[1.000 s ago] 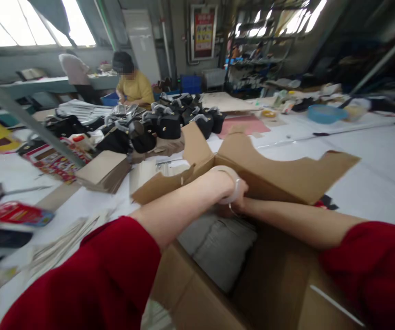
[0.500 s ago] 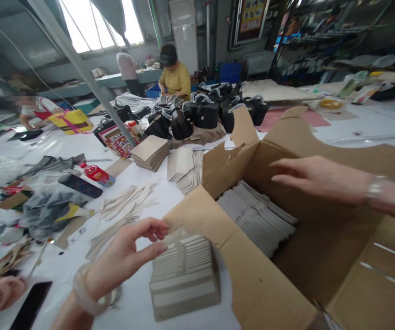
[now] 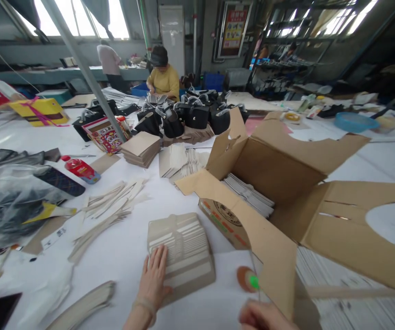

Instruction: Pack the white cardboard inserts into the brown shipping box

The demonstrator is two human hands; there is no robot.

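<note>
A banded stack of grey-beige board pieces [image 3: 187, 247] lies on the white table. My left hand [image 3: 153, 275] rests on its left side, fingers stretched out. At the bottom edge my right hand [image 3: 264, 316] is blurred and partly cut off, its fingers curled; whatever it may hold is hidden. Just above it is a round brown object with a green spot [image 3: 248, 278]. The open cardboard box [image 3: 280, 174] stands to the right, with grey board pieces [image 3: 249, 195] packed inside.
Loose strips [image 3: 111, 206], a red bottle [image 3: 82, 169] and a plastic bag [image 3: 15, 201] lie at the left. Board stacks [image 3: 140, 149] and black handbags [image 3: 195, 117] stand further back. More packed pieces [image 3: 342, 275] are at the lower right. A person in yellow [image 3: 166, 80] is behind the bags.
My left hand has come down onto the banded stack. My right hand has moved from over the box to the bottom edge. The view has shifted, showing more of the box's right side.
</note>
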